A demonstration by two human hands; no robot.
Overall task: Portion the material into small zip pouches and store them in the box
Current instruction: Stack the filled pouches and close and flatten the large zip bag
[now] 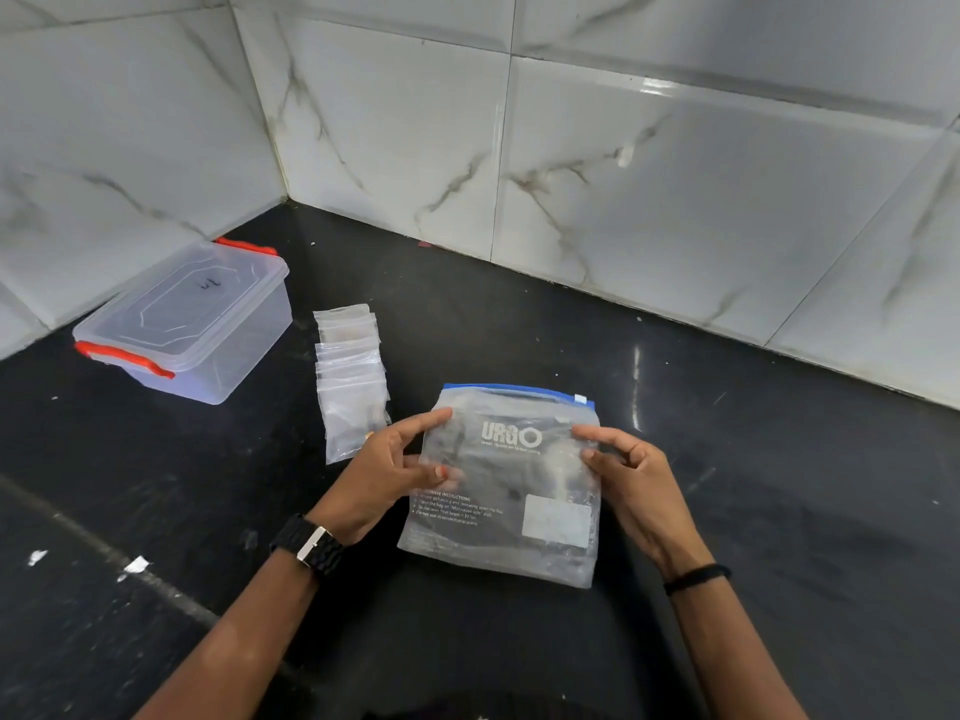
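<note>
A large clear zip bag [511,511] with a blue slider top and white print lies on the black counter in front of me. My left hand [387,475] pinches its left edge between thumb and fingers. My right hand [631,480] pinches the right edge. Left of the bag lies a row of several small clear zip pouches [350,376], overlapping one another; some hold dark bits. A clear plastic box [192,324] with red latches stands at the far left, its lid on.
The black stone counter [779,485] runs to white marbled wall tiles [623,163] that meet in a corner behind the box. Small white specks lie on the counter at the left front.
</note>
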